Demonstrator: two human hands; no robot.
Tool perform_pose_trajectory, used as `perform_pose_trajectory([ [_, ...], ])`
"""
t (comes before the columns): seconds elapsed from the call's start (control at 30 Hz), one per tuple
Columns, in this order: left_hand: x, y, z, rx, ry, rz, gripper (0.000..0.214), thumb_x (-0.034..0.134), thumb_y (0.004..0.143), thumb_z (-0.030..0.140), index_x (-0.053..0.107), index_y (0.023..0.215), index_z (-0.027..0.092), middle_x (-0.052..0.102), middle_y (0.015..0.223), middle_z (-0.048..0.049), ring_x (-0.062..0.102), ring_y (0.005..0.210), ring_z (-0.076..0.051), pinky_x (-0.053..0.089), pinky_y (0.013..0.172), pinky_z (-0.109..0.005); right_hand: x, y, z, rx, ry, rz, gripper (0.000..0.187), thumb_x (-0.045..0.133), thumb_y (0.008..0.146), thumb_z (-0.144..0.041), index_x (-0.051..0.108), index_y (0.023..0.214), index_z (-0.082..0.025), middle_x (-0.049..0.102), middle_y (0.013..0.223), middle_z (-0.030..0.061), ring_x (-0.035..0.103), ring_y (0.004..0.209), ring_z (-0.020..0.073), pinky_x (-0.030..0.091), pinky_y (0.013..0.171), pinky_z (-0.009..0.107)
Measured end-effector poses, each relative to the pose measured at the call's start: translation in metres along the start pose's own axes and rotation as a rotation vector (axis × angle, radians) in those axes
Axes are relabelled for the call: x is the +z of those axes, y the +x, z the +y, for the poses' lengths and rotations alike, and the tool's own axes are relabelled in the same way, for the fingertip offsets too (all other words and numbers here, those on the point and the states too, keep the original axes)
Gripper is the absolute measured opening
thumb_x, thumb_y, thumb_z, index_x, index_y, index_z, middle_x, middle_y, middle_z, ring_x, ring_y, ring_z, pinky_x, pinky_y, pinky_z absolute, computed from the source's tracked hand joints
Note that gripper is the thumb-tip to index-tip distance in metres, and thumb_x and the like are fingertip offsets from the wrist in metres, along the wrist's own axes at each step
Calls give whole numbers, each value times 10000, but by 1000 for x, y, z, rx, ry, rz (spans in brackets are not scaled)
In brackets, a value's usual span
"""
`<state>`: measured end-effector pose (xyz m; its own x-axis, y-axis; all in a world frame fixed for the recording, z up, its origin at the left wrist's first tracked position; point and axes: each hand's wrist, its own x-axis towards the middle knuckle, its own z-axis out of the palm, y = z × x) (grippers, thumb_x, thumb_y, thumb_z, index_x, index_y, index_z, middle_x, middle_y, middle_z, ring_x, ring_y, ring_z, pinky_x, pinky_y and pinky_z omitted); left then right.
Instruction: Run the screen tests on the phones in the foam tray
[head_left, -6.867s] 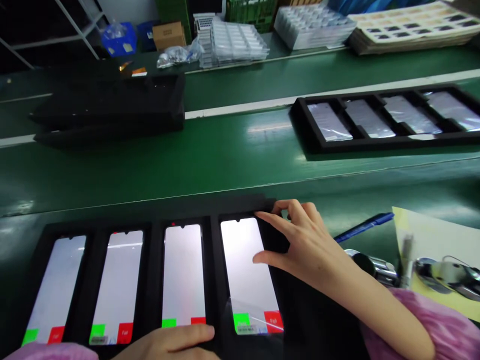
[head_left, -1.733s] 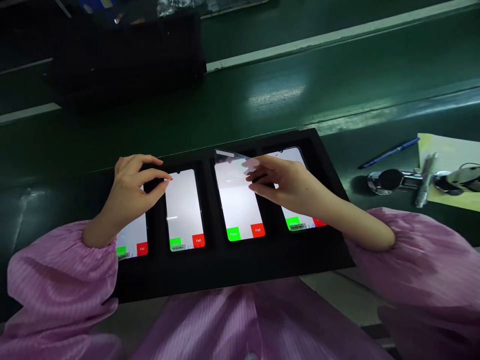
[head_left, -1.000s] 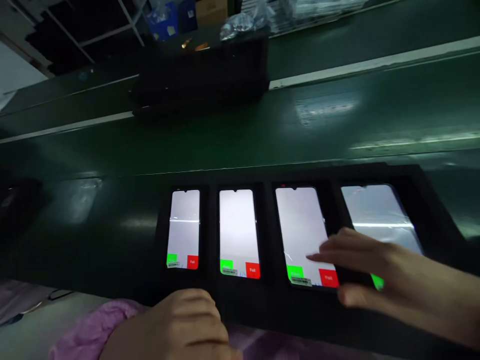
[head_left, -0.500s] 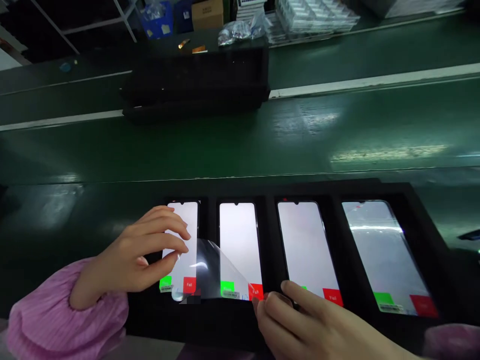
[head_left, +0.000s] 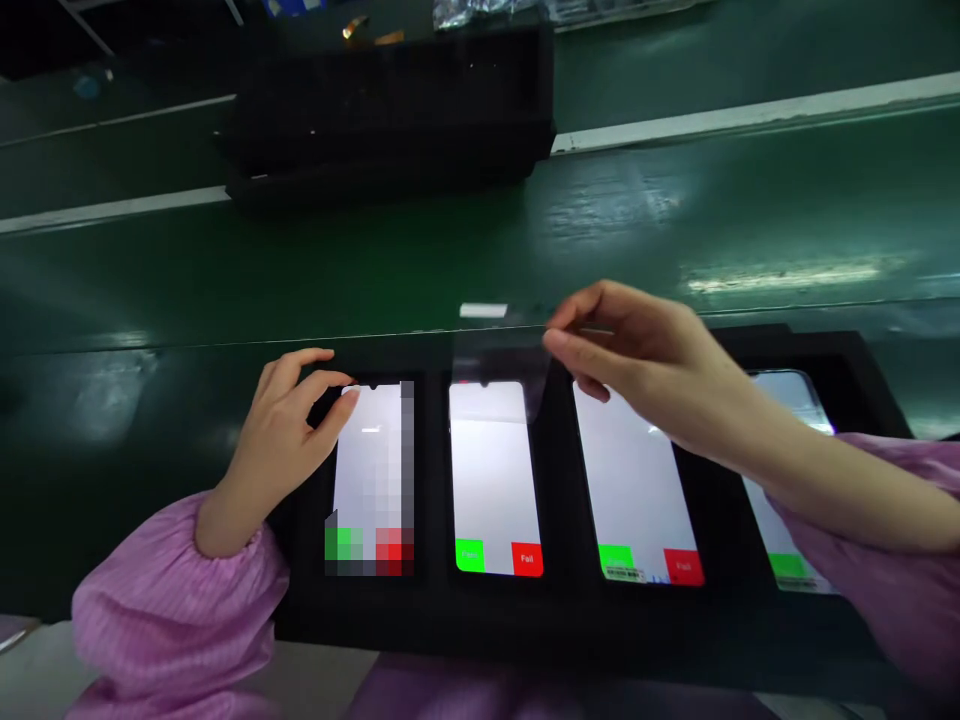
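Observation:
Several lit phones lie in a row in a black tray [head_left: 480,620], each screen white with a green and a red box at its lower end. My right hand [head_left: 637,350] pinches the right edge of a clear film [head_left: 499,350], raised over the top of the second phone [head_left: 493,470]. At the upper left corner of the leftmost phone [head_left: 367,450], my left hand [head_left: 289,430] has its thumb and index fingertips together. What they pinch, if anything, is too small to make out. Part of that phone is pixelated.
The third phone [head_left: 637,490] and the rightmost phone [head_left: 780,520] lie partly behind my right hand and forearm. A long black box [head_left: 390,120] stands farther back on the green bench [head_left: 337,270]. Crumpled clear plastic [head_left: 480,10] shows at the top edge.
My right hand has moved up and away from the second phone's lower end, now with clear film in its fingers. My left hand has shifted to the leftmost phone's upper corner. The view tilts lower.

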<state>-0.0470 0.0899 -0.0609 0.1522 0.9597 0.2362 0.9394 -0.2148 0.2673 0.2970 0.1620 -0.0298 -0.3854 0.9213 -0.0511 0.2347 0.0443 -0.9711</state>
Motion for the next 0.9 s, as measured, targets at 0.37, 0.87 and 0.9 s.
perform_pose_trajectory([
  [0.37,-5,5,-1,106,-100,101,99,702,981,326,774,934,276,756,1187,-25,685,1199,-270,525,1099,-519,5,-19,-5,28,45,55,255,737,936,-460,571,929,-267,538,743,-20,510,598,116,410,491,287],
  [0.87,-87,-128,30,78,-368,-294,228,623,1022,326,719,1224,371,800,1039,72,781,897,-119,661,723,-164,29,-65,5,40,-165,-161,202,618,1010,-482,545,1019,-294,647,822,-16,557,581,134,449,466,286],
  [0.9,-88,-132,30,123,-376,-338,257,594,1030,281,715,1244,359,801,1050,60,778,939,-120,656,797,-160,32,-72,6,34,-227,-229,166,585,1027,-460,554,1038,-297,628,728,-35,548,530,133,430,438,278],
])
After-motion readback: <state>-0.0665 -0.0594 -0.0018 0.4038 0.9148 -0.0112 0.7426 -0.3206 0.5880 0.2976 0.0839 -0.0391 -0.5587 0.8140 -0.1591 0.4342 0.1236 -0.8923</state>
